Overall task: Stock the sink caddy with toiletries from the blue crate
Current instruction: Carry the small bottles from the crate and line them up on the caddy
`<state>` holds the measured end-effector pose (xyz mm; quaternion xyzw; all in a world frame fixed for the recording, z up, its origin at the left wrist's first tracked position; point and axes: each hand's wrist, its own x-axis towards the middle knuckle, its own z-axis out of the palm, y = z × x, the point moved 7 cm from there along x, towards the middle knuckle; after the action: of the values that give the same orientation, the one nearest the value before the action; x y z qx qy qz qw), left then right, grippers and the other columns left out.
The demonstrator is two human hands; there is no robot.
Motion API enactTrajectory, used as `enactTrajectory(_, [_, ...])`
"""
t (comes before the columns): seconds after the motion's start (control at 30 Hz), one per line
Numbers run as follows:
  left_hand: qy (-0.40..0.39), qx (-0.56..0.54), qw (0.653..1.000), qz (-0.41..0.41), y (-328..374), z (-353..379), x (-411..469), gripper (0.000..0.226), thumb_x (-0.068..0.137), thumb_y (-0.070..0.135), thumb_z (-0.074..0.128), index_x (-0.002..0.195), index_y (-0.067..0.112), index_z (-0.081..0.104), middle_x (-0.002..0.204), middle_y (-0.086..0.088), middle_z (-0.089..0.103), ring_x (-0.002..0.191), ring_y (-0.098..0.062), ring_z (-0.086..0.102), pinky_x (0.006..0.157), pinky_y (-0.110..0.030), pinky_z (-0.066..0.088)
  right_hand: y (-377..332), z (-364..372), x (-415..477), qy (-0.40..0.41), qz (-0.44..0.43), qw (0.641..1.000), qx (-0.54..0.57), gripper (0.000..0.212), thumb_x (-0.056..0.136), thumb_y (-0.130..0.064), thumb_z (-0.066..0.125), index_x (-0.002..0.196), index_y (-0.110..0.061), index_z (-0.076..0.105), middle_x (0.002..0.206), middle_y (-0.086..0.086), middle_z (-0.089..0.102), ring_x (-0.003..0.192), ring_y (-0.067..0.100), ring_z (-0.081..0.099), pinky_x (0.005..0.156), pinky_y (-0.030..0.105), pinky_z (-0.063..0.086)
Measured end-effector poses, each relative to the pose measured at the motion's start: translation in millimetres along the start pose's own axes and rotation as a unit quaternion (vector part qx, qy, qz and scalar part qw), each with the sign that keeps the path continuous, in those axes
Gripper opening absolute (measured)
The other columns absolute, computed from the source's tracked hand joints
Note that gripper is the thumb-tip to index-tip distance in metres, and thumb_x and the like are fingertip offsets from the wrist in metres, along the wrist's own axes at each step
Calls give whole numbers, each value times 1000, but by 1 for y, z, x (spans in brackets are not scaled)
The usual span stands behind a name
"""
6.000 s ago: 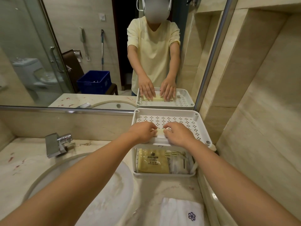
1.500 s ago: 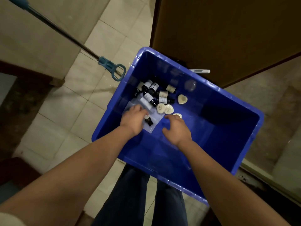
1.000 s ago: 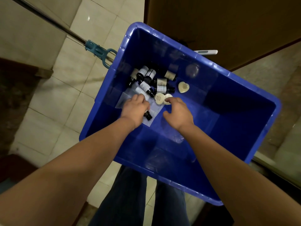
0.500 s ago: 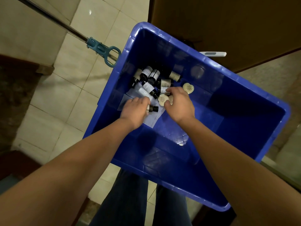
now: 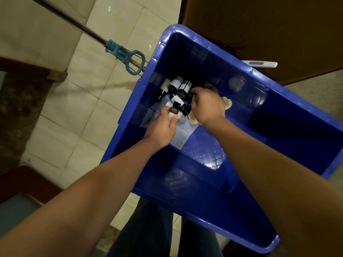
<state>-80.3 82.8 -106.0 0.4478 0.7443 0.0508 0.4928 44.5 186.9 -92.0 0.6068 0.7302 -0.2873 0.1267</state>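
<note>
In the head view, the blue crate (image 5: pixel 289 112) sits tilted in front of the person's knees, and both bare hands are down inside it, at its far left corner. The toiletries lie there in a heap. Small dark bottles (image 5: pixel 181 85) with pale labels are packed side by side, and the print on them is too small and blurred to read. Under them lies a clear packet (image 5: pixel 182 133) with faint lines of text that cannot be made out either. A heart-shaped soap (image 5: pixel 228 103) carries a stamped mark that is illegible, and a second soap (image 5: pixel 193 120) peeks out below the right wrist.

The left hand (image 5: pixel 161 127) pinches one small bottle (image 5: pixel 174 110) between thumb and fingers, with its round end turned up toward the camera. The right hand (image 5: pixel 207 106) is curled, knuckles up, over the bottle cluster. Whether it actually grips anything cannot be told.

Half a second ago the left hand's bottle lay sideways at its fingertips, and now it is lifted and tipped end-on. The right hand has slid further up over the bottles, and its edge now partly covers the heart-shaped soap that lay clear of it before.

A mop handle (image 5: pixel 83 31) with a teal clip (image 5: pixel 128 59) crosses the tiled floor (image 5: pixel 74 108) left of the crate. A white handle (image 5: pixel 259 64) pokes out past the far rim, against a brown door (image 5: pixel 259 25).
</note>
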Motion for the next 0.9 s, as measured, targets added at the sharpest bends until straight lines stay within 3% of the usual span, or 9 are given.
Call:
enactTrajectory(0.17, [1,-2,1000,-5,-6,3,-1,34,103,37,37,128,13,39,108,-6,60,92,-29,60,72,-37,49,-1,8,4,-14,15,1000,-11,33,92,-20,59,125,-19,59,120,8,61,113,31,54,72,35,40])
enactTrajectory(0.4, [2,-5,1000,2,-5,2,-3,36,103,34,38,130,10,38,112,-8,61,94,-29,60,76,-41,51,5,26,-6,-63,24,997,-42,37,91,-20,63,126,-12,51,127,13,51,119,34,46,72,38,39])
enactTrajectory(0.53, [-4,-49,999,-20,-8,6,-7,35,102,36,40,129,14,38,102,-3,61,91,-28,62,78,-45,54,16,24,-20,-60,45,997,35,38,93,-22,59,129,-14,49,128,11,49,119,31,47,75,38,41])
enactTrajectory(0.63, [-29,-160,985,-64,-8,15,-12,27,101,33,43,122,17,38,104,-9,64,93,-29,64,86,-49,53,19,19,-34,-65,41,989,129,39,95,-26,57,132,-19,49,128,8,49,112,27,52,74,33,40])
enactTrajectory(0.73, [-35,-230,969,-78,2,18,-21,17,102,27,43,116,19,37,99,-5,62,81,-19,60,78,-40,53,21,15,-55,-69,74,962,252,35,95,-26,58,128,-19,52,117,5,52,96,22,54,73,30,39])
enactTrajectory(0.83, [-45,-279,954,-98,17,19,-33,10,103,21,41,111,15,37,86,3,59,62,-7,54,55,-18,46,23,10,-79,-68,143,900,407,27,95,-20,60,120,-13,54,89,2,56,78,21,56,69,35,48])
enactTrajectory(0.9, [-56,-304,945,-110,29,18,-44,7,104,19,38,108,13,39,83,2,56,56,-6,51,46,-15,43,23,4,-96,-66,176,862,471,25,96,-20,59,119,-11,55,75,-3,53,68,14,55,63,33,52])
